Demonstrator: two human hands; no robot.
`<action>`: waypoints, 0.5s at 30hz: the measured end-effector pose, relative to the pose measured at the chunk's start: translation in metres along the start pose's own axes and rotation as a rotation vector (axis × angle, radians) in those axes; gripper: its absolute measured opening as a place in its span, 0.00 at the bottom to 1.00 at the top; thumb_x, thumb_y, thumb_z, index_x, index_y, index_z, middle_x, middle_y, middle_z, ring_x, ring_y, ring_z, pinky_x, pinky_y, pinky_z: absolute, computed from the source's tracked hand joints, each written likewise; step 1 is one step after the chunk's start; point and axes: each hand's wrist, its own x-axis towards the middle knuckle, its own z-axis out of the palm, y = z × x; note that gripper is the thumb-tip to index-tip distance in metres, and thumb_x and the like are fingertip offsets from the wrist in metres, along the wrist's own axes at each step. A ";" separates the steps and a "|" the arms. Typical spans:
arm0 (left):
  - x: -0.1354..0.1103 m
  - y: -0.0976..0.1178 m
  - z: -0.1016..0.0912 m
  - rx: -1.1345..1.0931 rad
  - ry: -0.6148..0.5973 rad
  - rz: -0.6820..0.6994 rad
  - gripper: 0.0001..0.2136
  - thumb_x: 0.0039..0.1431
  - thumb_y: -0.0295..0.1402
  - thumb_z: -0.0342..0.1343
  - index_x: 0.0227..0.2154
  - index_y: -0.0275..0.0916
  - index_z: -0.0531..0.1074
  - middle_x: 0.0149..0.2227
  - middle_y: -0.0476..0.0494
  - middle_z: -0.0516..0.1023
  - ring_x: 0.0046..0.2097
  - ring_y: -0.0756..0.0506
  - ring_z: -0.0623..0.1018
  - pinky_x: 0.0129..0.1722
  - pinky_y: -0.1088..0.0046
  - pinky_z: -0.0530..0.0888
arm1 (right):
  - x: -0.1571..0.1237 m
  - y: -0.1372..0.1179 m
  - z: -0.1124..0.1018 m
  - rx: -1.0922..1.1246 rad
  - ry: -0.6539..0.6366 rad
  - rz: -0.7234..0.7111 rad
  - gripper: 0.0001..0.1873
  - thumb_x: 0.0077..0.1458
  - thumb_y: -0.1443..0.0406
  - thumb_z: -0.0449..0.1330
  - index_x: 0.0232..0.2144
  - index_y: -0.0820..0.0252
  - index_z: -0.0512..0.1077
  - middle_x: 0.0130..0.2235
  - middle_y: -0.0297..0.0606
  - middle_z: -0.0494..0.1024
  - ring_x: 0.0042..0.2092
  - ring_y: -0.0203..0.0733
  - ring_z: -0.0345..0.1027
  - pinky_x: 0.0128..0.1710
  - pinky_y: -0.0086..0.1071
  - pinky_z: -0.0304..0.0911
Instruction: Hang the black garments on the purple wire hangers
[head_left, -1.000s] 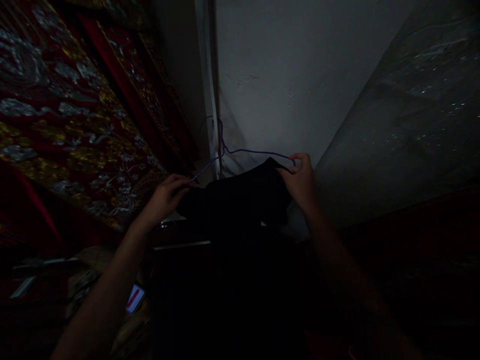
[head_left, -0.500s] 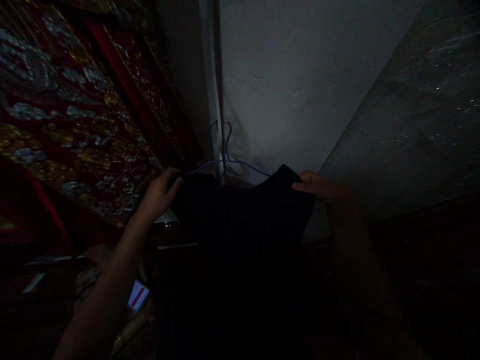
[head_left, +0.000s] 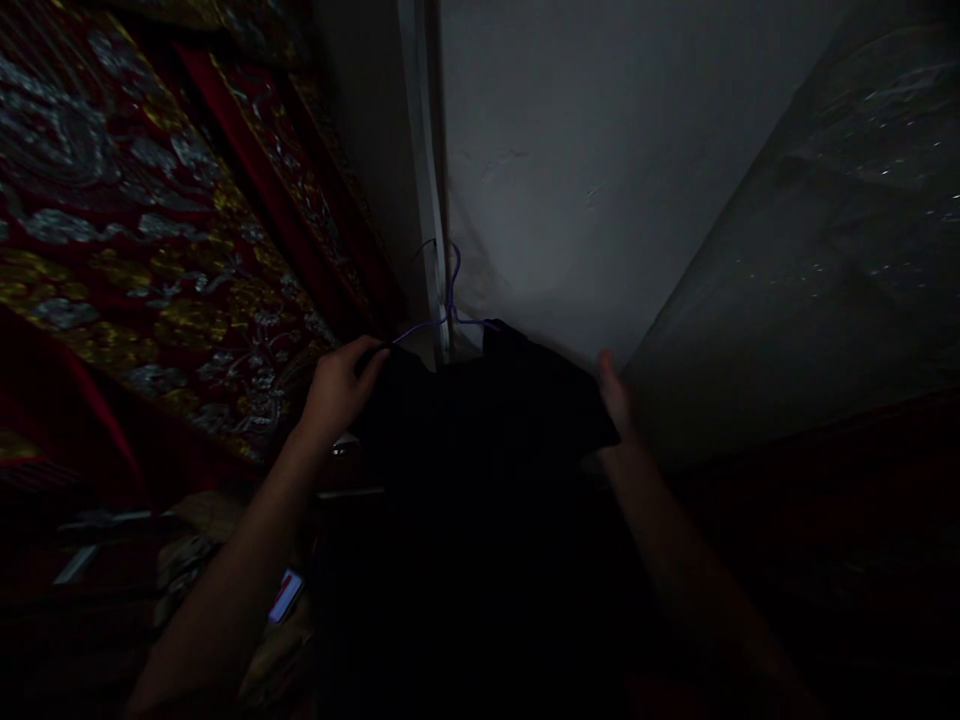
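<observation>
A black short-sleeved shirt (head_left: 487,440) hangs on a thin purple hanger (head_left: 454,275), which is hooked at a narrow vertical metal strip. My left hand (head_left: 341,385) pinches the shirt's left shoulder near the end of the hanger. On the other side, my right hand (head_left: 615,398) is beside and partly behind the right sleeve, with an outstretched finger pointing up. The sleeve covers part of that hand, and it does not appear to grip the cloth. Most of the shirt's lower part is lost in darkness.
Red cloth (head_left: 187,310) with gold and silver embroidery hangs on the left. The pale wall (head_left: 570,180) carries the metal strip (head_left: 426,150). Clear plastic sheeting (head_left: 847,260) covers the right side. A lit phone (head_left: 286,596) lies below my left forearm.
My right hand has let go of the right shoulder and moved slightly down behind the sleeve. The shirt's right shoulder now sits closer to the hanger's middle. My left hand has shifted slightly right.
</observation>
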 end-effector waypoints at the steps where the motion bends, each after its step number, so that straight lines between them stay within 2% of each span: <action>1: 0.001 0.000 -0.001 0.008 -0.003 -0.001 0.13 0.67 0.41 0.51 0.42 0.39 0.76 0.40 0.45 0.83 0.41 0.43 0.81 0.43 0.70 0.73 | -0.001 0.000 -0.003 -0.007 0.012 -0.016 0.34 0.62 0.39 0.44 0.52 0.54 0.73 0.53 0.44 0.76 0.56 0.54 0.70 0.52 0.49 0.69; 3: 0.005 0.003 -0.001 0.019 0.006 0.002 0.13 0.67 0.41 0.50 0.42 0.39 0.76 0.39 0.44 0.82 0.40 0.43 0.81 0.42 0.70 0.73 | -0.004 -0.008 -0.007 -0.066 0.045 -0.070 0.43 0.57 0.33 0.39 0.53 0.54 0.73 0.52 0.46 0.78 0.58 0.58 0.69 0.52 0.51 0.69; 4: 0.008 0.006 -0.001 0.020 0.017 0.005 0.13 0.67 0.40 0.50 0.42 0.39 0.76 0.39 0.44 0.82 0.40 0.43 0.81 0.43 0.69 0.73 | -0.005 -0.016 -0.007 -0.098 0.058 -0.101 0.43 0.56 0.34 0.39 0.55 0.54 0.72 0.53 0.46 0.77 0.58 0.58 0.69 0.52 0.52 0.68; 7: 0.019 0.014 0.000 0.010 0.056 0.027 0.13 0.66 0.40 0.51 0.43 0.39 0.76 0.41 0.43 0.82 0.42 0.42 0.80 0.45 0.68 0.73 | -0.005 -0.042 -0.003 -0.163 0.031 -0.163 0.34 0.57 0.43 0.49 0.60 0.50 0.66 0.60 0.43 0.73 0.58 0.56 0.70 0.52 0.51 0.69; 9: 0.025 0.019 0.000 -0.013 0.076 0.042 0.13 0.66 0.39 0.51 0.43 0.39 0.76 0.43 0.43 0.82 0.44 0.42 0.80 0.47 0.67 0.73 | -0.003 -0.055 -0.001 -0.177 -0.001 -0.202 0.33 0.53 0.52 0.58 0.61 0.46 0.63 0.63 0.38 0.69 0.59 0.54 0.69 0.53 0.49 0.69; 12: 0.034 0.023 -0.001 -0.036 0.105 0.059 0.13 0.66 0.39 0.51 0.43 0.38 0.77 0.44 0.42 0.82 0.45 0.43 0.79 0.49 0.68 0.73 | -0.001 -0.055 -0.007 -0.185 0.049 -0.305 0.36 0.43 0.61 0.63 0.57 0.44 0.65 0.64 0.33 0.68 0.65 0.53 0.62 0.57 0.49 0.66; 15: 0.044 0.028 0.001 -0.027 0.085 0.108 0.13 0.67 0.39 0.51 0.44 0.38 0.77 0.44 0.41 0.81 0.47 0.42 0.79 0.51 0.67 0.72 | -0.004 -0.039 -0.018 -0.144 0.161 -0.366 0.29 0.41 0.63 0.60 0.50 0.44 0.67 0.62 0.32 0.70 0.67 0.53 0.57 0.59 0.50 0.65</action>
